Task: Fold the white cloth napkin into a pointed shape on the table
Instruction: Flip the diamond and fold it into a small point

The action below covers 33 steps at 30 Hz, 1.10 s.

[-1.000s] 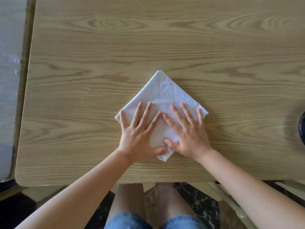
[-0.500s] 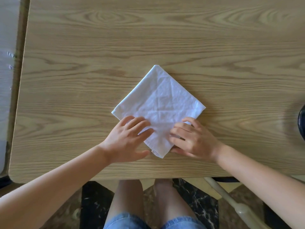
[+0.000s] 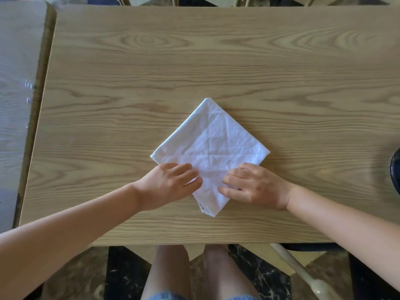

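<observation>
The white cloth napkin (image 3: 213,146) lies flat on the wooden table (image 3: 194,61) as a creased diamond, one corner pointing away from me and one toward the near edge. My left hand (image 3: 171,182) covers its lower left edge with curled fingers, and a bit of cloth shows between them. On the lower right edge my right hand (image 3: 255,185) sits the same way, fingers bent over the cloth. The two hands almost meet above the near corner, which sticks out below them.
A dark round object (image 3: 396,172) is cut off at the table's right edge. A second table (image 3: 15,83) stands close on the left. Below the near edge are my knees and a pale chair rail (image 3: 303,273).
Both hands have slid from flat on the napkin's middle down toward me and apart, fingers now curled over the two lower edges. The napkin has kept its diamond shape.
</observation>
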Tool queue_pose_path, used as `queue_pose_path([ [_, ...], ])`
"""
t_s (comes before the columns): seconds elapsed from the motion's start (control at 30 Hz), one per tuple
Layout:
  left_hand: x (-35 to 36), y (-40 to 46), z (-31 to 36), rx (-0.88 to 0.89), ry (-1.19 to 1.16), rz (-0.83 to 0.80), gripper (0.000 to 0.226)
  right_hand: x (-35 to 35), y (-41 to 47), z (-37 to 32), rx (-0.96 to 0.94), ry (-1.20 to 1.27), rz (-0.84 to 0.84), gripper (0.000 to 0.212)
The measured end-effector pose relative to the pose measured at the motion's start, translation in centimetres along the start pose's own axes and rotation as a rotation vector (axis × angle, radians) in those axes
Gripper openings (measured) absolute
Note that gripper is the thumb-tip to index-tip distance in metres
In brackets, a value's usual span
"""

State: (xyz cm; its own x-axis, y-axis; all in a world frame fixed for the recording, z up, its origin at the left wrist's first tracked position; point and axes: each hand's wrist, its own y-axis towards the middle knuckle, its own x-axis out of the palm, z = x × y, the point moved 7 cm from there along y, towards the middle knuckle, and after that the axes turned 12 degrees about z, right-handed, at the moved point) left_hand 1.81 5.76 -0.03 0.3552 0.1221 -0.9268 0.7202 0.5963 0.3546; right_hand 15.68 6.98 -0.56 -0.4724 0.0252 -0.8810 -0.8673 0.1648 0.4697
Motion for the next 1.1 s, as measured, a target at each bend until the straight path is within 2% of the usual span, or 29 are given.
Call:
queue_pose_path([
  [0.1, -0.3, -0.5, -0.5, -0.113, -0.040, 0.040, 0.019, -0.4, -0.1, 1.0, 0.149, -0.013, 0.001, 0.020],
  [0.2, -1.0, -1.1, -1.9, -0.300, -0.064, 0.114, 0.013, -1.2, -0.3, 2.3, 0.389, 0.065, 0.048, 0.015],
  [0.27, -1.5, -1.4, -3.1, -0.470, -0.103, 0.180, 0.010, -1.9, -0.5, 3.1, 0.578, 0.105, 0.128, 0.007],
  [0.4, -2.6, -1.3, -5.2, -0.756, -0.162, 0.332, 0.019, -3.2, -0.6, 4.8, 0.912, 0.152, 0.351, 0.015],
  [0.6, -2.7, 0.4, -7.9, -0.959, -0.164, 0.417, 0.016, -3.2, 0.4, 8.2, 1.212, 0.114, 0.427, 0.012],
  [0.73, -1.0, 1.2, -9.0, -1.060, -0.100, 0.336, 0.011, -1.9, 0.4, 9.7, 1.341, 0.045, 0.377, 0.008],
  [0.87, 0.5, 1.0, -9.3, -1.122, -0.045, 0.305, 0.011, -0.5, -0.3, 10.1, 1.410, -0.128, 0.276, 0.009],
  [1.1, 1.3, 1.4, -9.4, -1.086, 0.058, 0.269, 0.015, 0.5, -0.5, 10.0, 1.368, -0.334, 0.119, 0.020],
])
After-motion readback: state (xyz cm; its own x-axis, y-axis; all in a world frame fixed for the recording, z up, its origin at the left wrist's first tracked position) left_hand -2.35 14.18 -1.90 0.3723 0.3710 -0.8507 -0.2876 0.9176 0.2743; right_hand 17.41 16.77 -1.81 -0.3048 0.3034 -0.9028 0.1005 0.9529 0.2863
